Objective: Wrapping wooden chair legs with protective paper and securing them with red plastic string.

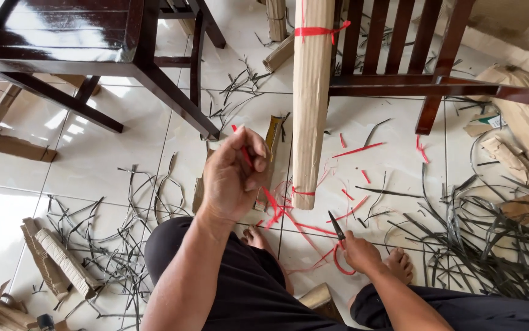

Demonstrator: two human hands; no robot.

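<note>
The cardboard-wrapped leg (309, 104) stands nearly upright in the middle of the view, its long axis running from the top edge down to its foot on the white tiled floor (102, 159), leaning only slightly; 1 band of red strapping (316, 30) circles it near the top and a thinner red band shows just above the foot. Loose red strapping (289, 214) trails from that foot toward the person's knees. The left hand (234, 178) is raised in front of the wrapped leg's lower part, fingers curled shut on a short piece of red strap that pokes out above and below the fist. The right hand (359, 254) rests low near the floor, closed around the red handles of a pair of scissors (336, 227) whose dark blades point up and to the left, toward the foot of the wrapped leg. To do this cut well, I judge the strap should be held taut and away from the cardboard so the blades slip under the plastic alone, with the tips kept clear of the bare toes (399, 263) just beside them. Around lie black strap offcuts (491, 245), cardboard scraps (62, 263) and 2 dark wooden chairs (154, 67).
</note>
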